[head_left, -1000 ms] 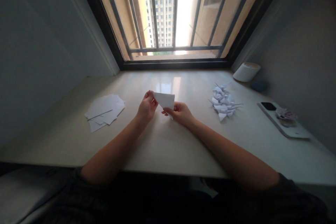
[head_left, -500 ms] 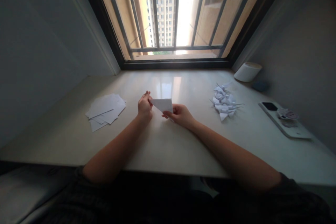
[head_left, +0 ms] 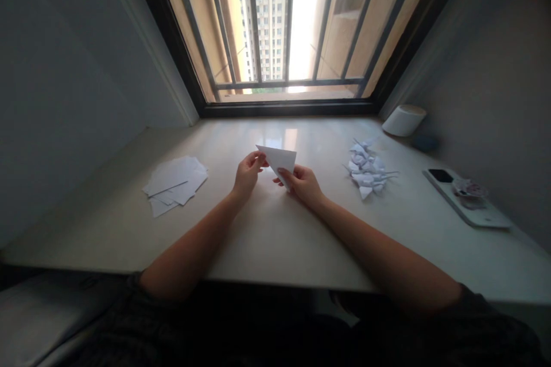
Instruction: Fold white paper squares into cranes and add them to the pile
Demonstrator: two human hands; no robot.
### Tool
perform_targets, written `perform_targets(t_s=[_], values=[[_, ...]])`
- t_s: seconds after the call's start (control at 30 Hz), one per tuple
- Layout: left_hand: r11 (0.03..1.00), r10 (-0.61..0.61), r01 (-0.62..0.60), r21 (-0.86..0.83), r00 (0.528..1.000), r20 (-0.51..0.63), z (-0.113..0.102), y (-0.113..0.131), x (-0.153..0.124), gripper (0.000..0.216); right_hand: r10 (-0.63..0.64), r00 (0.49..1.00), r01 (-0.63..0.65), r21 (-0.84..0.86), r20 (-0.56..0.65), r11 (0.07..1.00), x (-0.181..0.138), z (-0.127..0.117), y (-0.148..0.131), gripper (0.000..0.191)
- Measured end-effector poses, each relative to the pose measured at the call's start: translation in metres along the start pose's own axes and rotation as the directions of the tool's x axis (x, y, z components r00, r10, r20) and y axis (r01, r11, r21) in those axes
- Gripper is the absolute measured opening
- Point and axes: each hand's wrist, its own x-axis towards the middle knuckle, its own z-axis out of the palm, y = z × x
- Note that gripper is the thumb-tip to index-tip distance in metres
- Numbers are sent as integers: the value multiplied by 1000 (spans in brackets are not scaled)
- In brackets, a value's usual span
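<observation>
Both my hands hold one folded white paper [head_left: 280,157], now a triangle, a little above the middle of the pale table [head_left: 275,229]. My left hand [head_left: 247,173] pinches the paper's left corner with its fingertips. My right hand [head_left: 303,183] grips the lower right edge, fingers curled round it. A loose stack of flat white sheets [head_left: 176,182] lies to the left of my left hand. A heap of folded paper figures [head_left: 367,168] lies to the right of my right hand.
A white roll [head_left: 403,120] stands at the back right corner beside a small dark object [head_left: 425,143]. A tablet [head_left: 465,199] with a phone and a small item on it lies along the right wall. A barred window [head_left: 284,28] closes the far side.
The paper went from a raised rectangle to a flatter piece lowered toward the table, and is now lifted again as a triangle. Both hands stayed on it and shifted slightly right.
</observation>
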Motion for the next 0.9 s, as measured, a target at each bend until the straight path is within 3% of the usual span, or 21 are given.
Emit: perform_targets(t_s=[0.2,0.37,0.6,0.9], values=[[998,38,-34,53,996,-86,-2,1,0,33,-74,997,77,-100,39,992,1,1,3,39],[999,-17,21,28,992,-122,-4,1,2,33,-176,983,164,-172,-60,971,3,-4,-3,36],[998,-52,54,15,991,-127,-3,1,1,34,-94,982,82,-83,-161,993,5,-6,-8,35],[997,-72,68,-34,988,-133,-3,2,2,33,-116,980,101,-96,-161,990,6,-7,-7,33]])
